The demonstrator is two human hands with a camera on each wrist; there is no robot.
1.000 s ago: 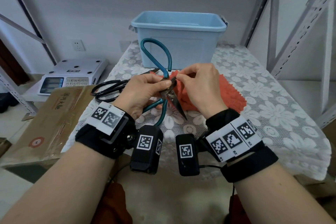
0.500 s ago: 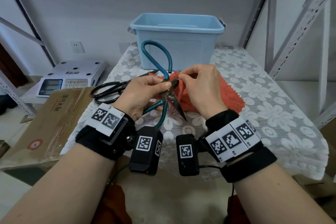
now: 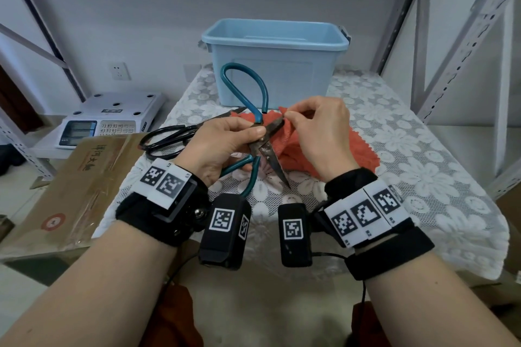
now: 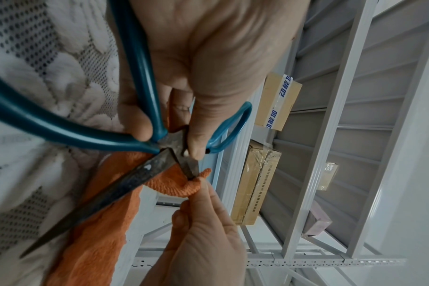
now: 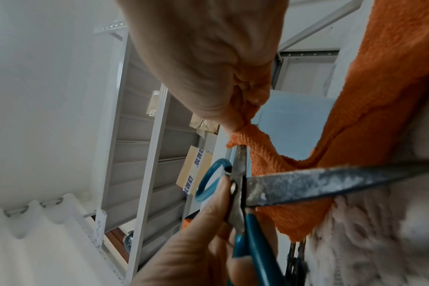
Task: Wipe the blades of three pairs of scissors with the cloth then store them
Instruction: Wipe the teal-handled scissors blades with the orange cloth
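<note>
Two dull, rust-flecked blades gape on the teal scissors (image 3: 260, 146), pinched at the pivot by the left hand (image 3: 217, 146). Right hand (image 3: 318, 132) pinches the orange cloth (image 4: 184, 185) over one blade tip.

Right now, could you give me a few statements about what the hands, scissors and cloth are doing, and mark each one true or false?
1. The left hand holds the teal-handled scissors near the pivot. True.
2. The scissors' blades are closed together. False: they are spread apart.
3. The right hand pinches the orange cloth at one blade's tip. True.
4. The black scissors are already in the blue bin. False: they lie on the lace tablecloth.
</note>
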